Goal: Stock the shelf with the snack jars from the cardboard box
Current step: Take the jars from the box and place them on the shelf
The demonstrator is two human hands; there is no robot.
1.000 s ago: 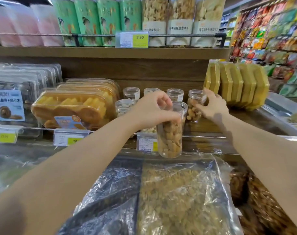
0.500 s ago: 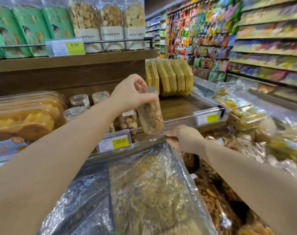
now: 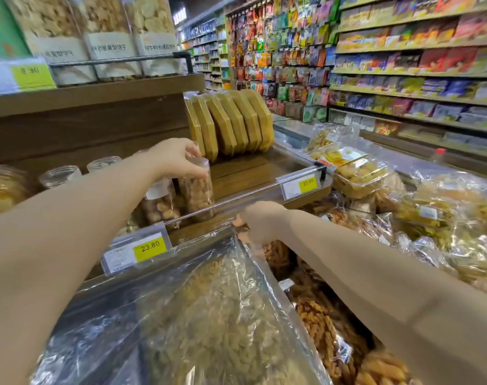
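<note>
One snack jar [image 3: 196, 191] stands upright behind the shelf rail [image 3: 236, 194], left hand [image 3: 177, 159] clasping its lid to seat it beside a neighbouring jar [image 3: 160, 207], while the right hand [image 3: 261, 222], its grip unclear, apparently steadies the plastic sheet [image 3: 203, 315].

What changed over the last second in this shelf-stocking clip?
The left hand carried its snack jar over the rail and lowered it to the shelf beside another jar. The right hand let go of a shelved jar and dropped to the shelf's front edge. The left hand's hold on its jar stayed.

Yellow boxes [image 3: 231, 120] stand behind a price tag [image 3: 300, 186].
</note>
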